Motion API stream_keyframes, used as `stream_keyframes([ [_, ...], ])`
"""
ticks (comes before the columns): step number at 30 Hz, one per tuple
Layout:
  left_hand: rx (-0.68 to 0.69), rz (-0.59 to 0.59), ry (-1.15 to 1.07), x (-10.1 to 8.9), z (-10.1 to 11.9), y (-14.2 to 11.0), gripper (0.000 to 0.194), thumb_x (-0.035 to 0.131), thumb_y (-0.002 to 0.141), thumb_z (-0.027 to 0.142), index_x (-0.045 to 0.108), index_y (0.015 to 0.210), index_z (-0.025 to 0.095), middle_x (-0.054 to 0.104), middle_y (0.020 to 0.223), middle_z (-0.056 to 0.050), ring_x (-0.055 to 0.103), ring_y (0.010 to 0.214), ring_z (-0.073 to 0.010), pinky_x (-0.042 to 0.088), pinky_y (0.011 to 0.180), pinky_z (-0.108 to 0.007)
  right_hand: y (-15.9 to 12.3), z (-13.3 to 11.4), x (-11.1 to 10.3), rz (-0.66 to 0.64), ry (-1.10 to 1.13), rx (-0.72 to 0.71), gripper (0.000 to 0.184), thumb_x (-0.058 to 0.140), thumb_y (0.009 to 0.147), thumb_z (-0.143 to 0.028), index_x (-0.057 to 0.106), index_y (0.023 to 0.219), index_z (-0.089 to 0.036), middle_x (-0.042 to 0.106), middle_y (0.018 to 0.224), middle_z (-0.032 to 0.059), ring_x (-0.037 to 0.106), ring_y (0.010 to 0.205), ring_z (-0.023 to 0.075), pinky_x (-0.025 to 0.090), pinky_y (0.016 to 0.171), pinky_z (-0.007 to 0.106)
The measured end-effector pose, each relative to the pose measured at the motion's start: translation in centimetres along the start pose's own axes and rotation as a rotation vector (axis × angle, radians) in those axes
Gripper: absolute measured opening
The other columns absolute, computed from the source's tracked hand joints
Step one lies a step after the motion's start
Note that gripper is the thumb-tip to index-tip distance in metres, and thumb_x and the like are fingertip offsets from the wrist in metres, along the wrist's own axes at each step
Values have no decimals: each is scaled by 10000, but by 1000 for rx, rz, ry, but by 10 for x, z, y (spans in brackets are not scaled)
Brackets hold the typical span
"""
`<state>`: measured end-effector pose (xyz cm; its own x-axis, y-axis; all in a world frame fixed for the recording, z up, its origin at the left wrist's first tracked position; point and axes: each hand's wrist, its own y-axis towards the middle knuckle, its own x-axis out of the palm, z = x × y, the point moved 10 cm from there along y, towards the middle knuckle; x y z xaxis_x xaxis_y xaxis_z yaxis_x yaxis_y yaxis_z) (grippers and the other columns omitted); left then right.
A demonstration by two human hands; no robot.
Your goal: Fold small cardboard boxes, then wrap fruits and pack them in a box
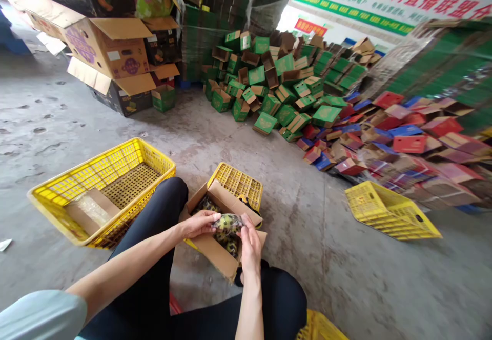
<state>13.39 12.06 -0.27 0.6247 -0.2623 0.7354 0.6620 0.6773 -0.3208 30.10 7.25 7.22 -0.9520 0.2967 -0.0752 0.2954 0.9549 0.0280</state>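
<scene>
My left hand (200,223) and my right hand (249,242) both grip a round greenish fruit wrapped in netting (227,223), held between them just above an open brown cardboard box (215,255). More netted fruit (231,247) lies inside the box. The box rests between my knees, in front of a small yellow crate (238,182).
A large yellow crate (126,165) holding a bagged brown packet (90,209) stands at my left. Another yellow crate (390,211) lies tipped at the right. Piles of green (286,83), red and blue cartons (403,142) cover the far floor; big brown boxes (103,47) stack at back left.
</scene>
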Motion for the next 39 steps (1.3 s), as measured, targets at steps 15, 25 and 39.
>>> stream_keyframes([
  [15, 6, -46, 138, 9, 6, -7, 632, 901, 745, 498, 688, 1251, 186, 757, 1018, -91, 733, 833, -186, 526, 728, -256, -2, 8, -17, 177, -40, 106, 468, 757, 759, -657, 749, 854, -199, 765, 803, 41, 691, 802, 236, 549, 746, 313],
  [25, 88, -64, 181, 16, 16, -10, 553, 944, 697, 433, 744, 1123, 141, 750, 1124, -136, 720, 1008, -242, 559, 886, -323, 2, 28, -1, 43, 39, 184, 476, 752, 790, -632, 771, 988, -200, 792, 932, 69, 721, 870, 251, 571, 779, 330],
  [39, -8, 39, 55, 0, 2, -5, 773, 755, 800, 701, 640, 1348, 168, 735, 1186, -183, 752, 916, -249, 574, 883, -387, -1, 5, 20, -59, 12, 97, 504, 830, 767, -532, 783, 1174, -238, 731, 1295, 111, 685, 1198, 317, 569, 1039, 452],
])
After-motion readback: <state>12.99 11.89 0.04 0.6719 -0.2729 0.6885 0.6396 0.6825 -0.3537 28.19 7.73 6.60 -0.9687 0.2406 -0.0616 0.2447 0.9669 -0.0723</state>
